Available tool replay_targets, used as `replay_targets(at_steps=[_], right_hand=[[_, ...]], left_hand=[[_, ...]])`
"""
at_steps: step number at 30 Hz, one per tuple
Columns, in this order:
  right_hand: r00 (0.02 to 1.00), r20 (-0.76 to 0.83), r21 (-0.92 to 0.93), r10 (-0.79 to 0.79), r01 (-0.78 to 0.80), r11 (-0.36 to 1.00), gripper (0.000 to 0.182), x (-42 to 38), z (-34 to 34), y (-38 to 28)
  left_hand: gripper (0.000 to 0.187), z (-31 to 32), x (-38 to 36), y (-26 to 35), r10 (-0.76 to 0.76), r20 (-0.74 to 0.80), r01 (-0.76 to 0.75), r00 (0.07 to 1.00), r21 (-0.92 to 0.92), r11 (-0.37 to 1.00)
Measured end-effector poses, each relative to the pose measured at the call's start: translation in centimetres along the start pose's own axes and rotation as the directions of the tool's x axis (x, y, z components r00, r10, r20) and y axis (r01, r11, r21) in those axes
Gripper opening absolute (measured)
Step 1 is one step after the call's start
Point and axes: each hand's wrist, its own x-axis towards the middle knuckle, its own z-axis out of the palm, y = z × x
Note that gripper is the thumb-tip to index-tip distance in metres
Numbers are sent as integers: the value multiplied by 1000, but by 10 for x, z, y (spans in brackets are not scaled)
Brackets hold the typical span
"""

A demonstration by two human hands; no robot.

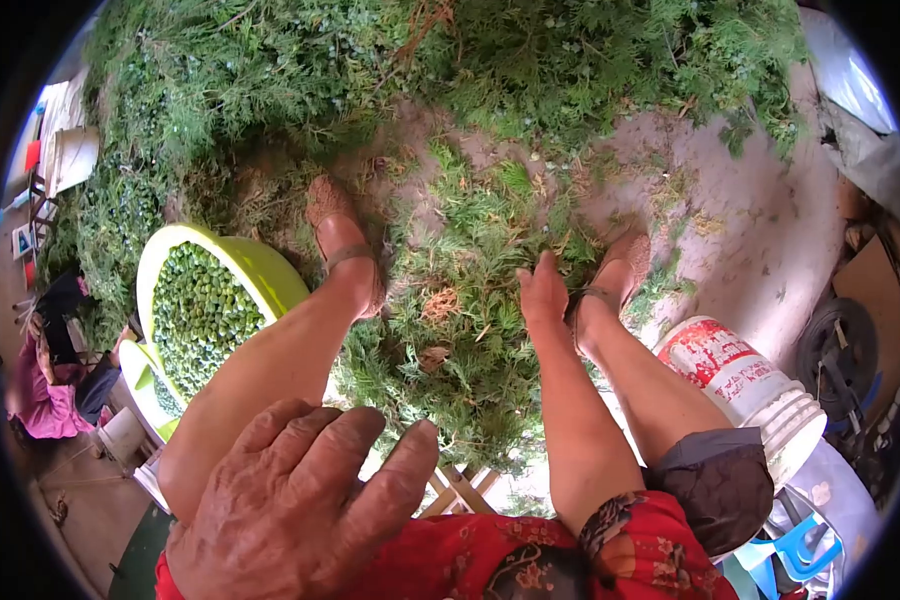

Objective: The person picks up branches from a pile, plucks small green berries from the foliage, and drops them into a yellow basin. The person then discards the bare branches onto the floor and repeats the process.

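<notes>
My left hand [300, 495] is close to the camera at the lower left, its back up and fingers bent; whether it grips anything is hidden. Farther off, my right hand [544, 292] reaches down between my feet to the loose green sprigs [480, 260], beside my right shoe [625, 268]. One finger and the thumb stand apart there, and the other fingers are hard to make out. A yellow-green basin [270, 275] full of small green berries [202, 315] is tilted beside my left leg.
Heaps of cut green branches [570, 60] lie across the top and left. A white-and-red bucket [730, 370] rests on its side at the right, near a black wheel [838, 345] and a blue plastic item [795, 550]. Another person [55, 390] sits at the far left.
</notes>
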Motion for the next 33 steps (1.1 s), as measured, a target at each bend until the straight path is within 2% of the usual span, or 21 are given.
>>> replay_targets(at_steps=[4, 6, 7, 8, 10, 12, 13, 14, 16, 17, 18, 20, 21, 22, 24, 26, 28, 29, 31, 32, 33], right_hand=[[996, -74, 98, -57, 64, 993, 33, 7, 8, 2], [996, 62, 46, -61, 58, 997, 26, 10, 2, 4], [996, 57, 44, -63, 61, 997, 26, 11, -3, 7], [949, 312, 453, 40, -186, 872, 25, 9, -14, 7], [826, 564, 690, 4, -474, 546, 24, 1, -25, 0], [849, 485, 865, -212, -501, -29, 22, -3, -33, -11], [854, 469, 854, -225, -503, -133, 15, -1, -38, -20], [854, 465, 855, -231, -502, -133, 15, 4, -37, -23], [919, 387, 912, -71, -393, -118, 22, 21, -35, -29], [916, 399, 916, -29, -400, -33, 34, 34, -35, -28], [919, 394, 918, -36, -395, -33, 34, 45, -32, -28], [925, 279, 846, 257, -363, 391, 35, 66, -25, -30], [991, -41, 653, 126, -69, 754, 30, 83, -10, -27], [991, -44, 654, 125, -66, 754, 30, 94, 3, -19], [959, -284, 503, -3, 152, 851, 24, 94, -6, -46], [961, -276, 451, 18, 113, 885, 24, 103, -12, -63], [916, -394, 357, -72, 225, 907, 28, 119, -9, -73], [917, -392, 357, -71, 223, 907, 28, 126, -9, -76], [961, -249, 157, -124, 166, 974, 30, 138, -10, -81], [961, -248, 157, -123, 166, 974, 30, 137, -16, -84], [969, -230, 253, -88, 147, 956, 24, 136, -24, -89]], left_hand=[[42, 7, -6, -6, 15, -4, -15, 1000, 81, 997], [40, 8, -7, -10, 29, -42, -30, 999, -9, 1000], [40, 7, -7, -10, 30, -47, -30, 998, -9, 999], [40, 5, -7, -10, 42, -42, -42, 998, -5, 999], [41, 1, -8, -10, 63, -26, -63, 998, 3, 998], [41, -1, -7, -10, 81, -19, -81, 997, 8, 997], [41, -1, -6, -10, 88, -20, -88, 996, 13, 996], [41, -1, -8, -11, 97, -9, -97, 995, 5, 995], [40, 0, -9, -11, 105, -9, -105, 994, 7, 994], [39, -1, -7, -11, 92, -4, -92, 996, -41, 995], [38, -5, -7, -10, 60, 20, -58, 998, -88, 994], [37, -16, -2, -8, -3, 67, 15, 998, -176, 984], [42, -16, -7, -12, 13, 131, 9, 991, -167, 986], [49, -16, -11, -15, 28, 196, 3, 980, -159, 987], [48, -16, -9, -17, 33, 193, 0, 981, -167, 986], [47, -17, -7, -19, 35, 193, -1, 980, -174, 985], [47, -18, -5, -20, 33, 233, 11, 972, -183, 983], [47, -19, -4, -20, 32, 235, 12, 971, -184, 983], [46, -19, -3, -20, 21, 246, 26, 969, -187, 982], [46, -20, -3, -20, 21, 246, 26, 969, -187, 982], [45, -20, -2, -21, 23, 252, 26, 967, -189, 982]])
